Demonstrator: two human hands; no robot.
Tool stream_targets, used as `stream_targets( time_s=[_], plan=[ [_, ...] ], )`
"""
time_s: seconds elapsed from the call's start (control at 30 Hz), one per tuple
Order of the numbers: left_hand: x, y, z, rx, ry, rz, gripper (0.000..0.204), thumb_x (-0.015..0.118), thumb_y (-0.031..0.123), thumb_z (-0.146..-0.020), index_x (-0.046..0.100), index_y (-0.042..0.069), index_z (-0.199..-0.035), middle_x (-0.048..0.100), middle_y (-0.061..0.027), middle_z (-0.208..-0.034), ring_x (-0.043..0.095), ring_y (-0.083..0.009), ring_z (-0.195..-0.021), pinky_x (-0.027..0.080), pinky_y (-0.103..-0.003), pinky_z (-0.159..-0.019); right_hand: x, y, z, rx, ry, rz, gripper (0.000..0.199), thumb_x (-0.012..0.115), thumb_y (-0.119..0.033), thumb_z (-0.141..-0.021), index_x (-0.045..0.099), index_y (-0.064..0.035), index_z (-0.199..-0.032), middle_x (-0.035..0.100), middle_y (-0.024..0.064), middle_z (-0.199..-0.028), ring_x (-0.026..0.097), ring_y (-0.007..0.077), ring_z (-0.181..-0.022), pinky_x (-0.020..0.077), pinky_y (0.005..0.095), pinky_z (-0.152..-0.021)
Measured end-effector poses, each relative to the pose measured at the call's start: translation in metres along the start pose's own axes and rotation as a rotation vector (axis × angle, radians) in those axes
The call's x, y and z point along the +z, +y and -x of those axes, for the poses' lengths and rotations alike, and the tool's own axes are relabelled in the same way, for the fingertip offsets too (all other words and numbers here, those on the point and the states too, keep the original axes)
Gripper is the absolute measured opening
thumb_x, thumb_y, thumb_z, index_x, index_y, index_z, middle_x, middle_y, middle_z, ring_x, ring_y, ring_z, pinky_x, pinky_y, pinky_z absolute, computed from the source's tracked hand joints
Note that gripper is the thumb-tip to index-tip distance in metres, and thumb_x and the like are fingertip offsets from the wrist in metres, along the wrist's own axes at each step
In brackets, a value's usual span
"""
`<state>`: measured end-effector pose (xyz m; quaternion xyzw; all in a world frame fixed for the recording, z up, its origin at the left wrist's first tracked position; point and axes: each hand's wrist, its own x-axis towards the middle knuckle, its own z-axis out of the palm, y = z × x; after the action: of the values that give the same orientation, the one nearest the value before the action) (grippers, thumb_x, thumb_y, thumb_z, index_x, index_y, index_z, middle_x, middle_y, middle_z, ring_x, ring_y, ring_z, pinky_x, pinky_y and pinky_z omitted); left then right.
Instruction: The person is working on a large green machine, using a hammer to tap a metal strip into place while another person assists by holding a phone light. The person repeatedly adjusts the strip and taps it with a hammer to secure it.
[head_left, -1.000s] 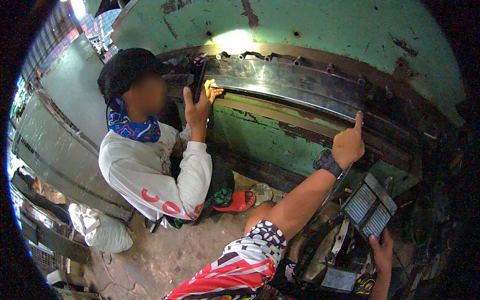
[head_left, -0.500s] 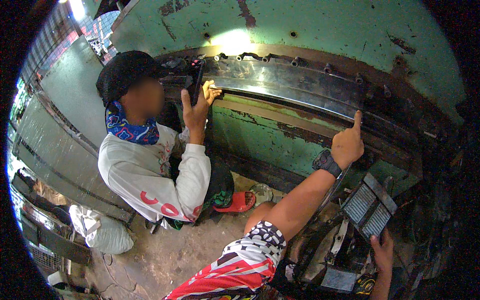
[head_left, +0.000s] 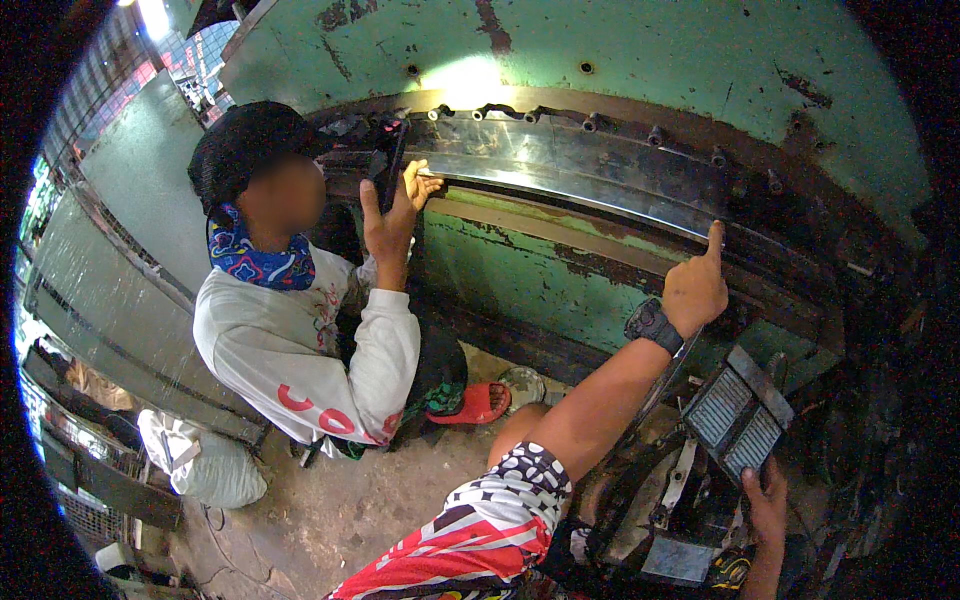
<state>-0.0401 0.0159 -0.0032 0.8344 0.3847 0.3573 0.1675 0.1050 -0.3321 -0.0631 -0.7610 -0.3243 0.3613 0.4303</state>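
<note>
My left hand [head_left: 695, 290], with a dark watch on its wrist, reaches up. Its index finger is stretched out and its fingertip touches the right end of a long shiny metal sheet [head_left: 560, 180]; the other fingers curl back and the thumb is hidden. The sheet lies along the bed of a green machine [head_left: 520, 265]. At lower right, my right hand [head_left: 766, 505] has its thumb and fingers at the lower edge of a tilted, ribbed metal plate [head_left: 730, 415], closed on that edge. A co-worker's hand [head_left: 420, 185] is at the sheet's left end.
The co-worker [head_left: 310, 350], in a dark cap and white long-sleeved top, crouches at left beside the machine. A row of bolts [head_left: 590, 122] runs above the sheet. Large metal sheets [head_left: 130, 330] lean at far left, near a white sack [head_left: 215, 470]. A yellow-black object [head_left: 730, 570] lies by my right forearm.
The co-worker's head and shoulder have shifted slightly to the left. My hands and the metal sheet have not visibly moved.
</note>
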Motion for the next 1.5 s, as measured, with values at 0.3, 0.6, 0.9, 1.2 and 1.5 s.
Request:
stream_targets(
  time_s=[0.3,0.6,0.9,1.2,1.5],
  plan=[
    [-0.034,0.026,0.021,0.035,0.007,0.055,0.087,0.065,0.015,-0.084,0.022,-0.001,-0.158,0.069,-0.0242,-0.084,0.068,-0.0433,-0.074,0.055,-0.054,-0.068,0.002,-0.001,0.002,0.032,0.022,-0.012,0.082,0.074,-0.028,-0.094,0.032,0.0109,-0.152,0.040,0.0231,-0.156,0.041,0.0298,-0.143,0.0308,0.0406,-0.119],
    [-0.052,0.047,0.085,0.105,-0.188,0.307,0.063,0.065,0.022,-0.089,0.045,0.006,-0.146,0.070,-0.0236,-0.085,0.067,-0.0451,-0.080,0.053,-0.057,-0.072,-0.001,0.020,-0.011,-0.036,-0.006,0.000,0.080,0.073,-0.028,-0.093,0.035,0.0083,-0.153,0.044,0.0193,-0.155,0.043,0.0268,-0.141,0.0322,0.0387,-0.118],
    [-0.047,0.022,0.124,0.135,-0.120,0.308,0.049,0.064,0.019,-0.091,0.054,0.006,-0.137,0.070,-0.0244,-0.088,0.067,-0.0454,-0.081,0.052,-0.056,-0.074,0.012,-0.011,-0.013,-0.045,-0.051,-0.005,0.086,0.077,-0.030,-0.090,0.033,0.0076,-0.153,0.043,0.0208,-0.154,0.042,0.0309,-0.141,0.0307,0.0417,-0.118],
    [-0.057,0.037,0.121,0.099,-0.193,0.328,0.043,0.063,0.020,-0.091,0.059,0.004,-0.131,0.070,-0.0245,-0.094,0.067,-0.0441,-0.086,0.052,-0.057,-0.076,0.007,0.003,-0.013,-0.097,-0.058,-0.017,0.083,0.077,-0.031,-0.091,0.036,0.0080,-0.152,0.044,0.0202,-0.154,0.043,0.0291,-0.141,0.0308,0.0403,-0.118],
    [-0.049,0.037,0.128,0.138,-0.264,0.232,0.041,0.063,0.021,-0.091,0.060,0.004,-0.128,0.070,-0.0243,-0.092,0.067,-0.0437,-0.084,0.052,-0.056,-0.073,0.011,0.002,-0.002,-0.023,0.039,0.029,0.081,0.074,-0.032,-0.093,0.036,0.0080,-0.152,0.044,0.0210,-0.154,0.042,0.0289,-0.142,0.0304,0.0390,-0.119]
  ],
)
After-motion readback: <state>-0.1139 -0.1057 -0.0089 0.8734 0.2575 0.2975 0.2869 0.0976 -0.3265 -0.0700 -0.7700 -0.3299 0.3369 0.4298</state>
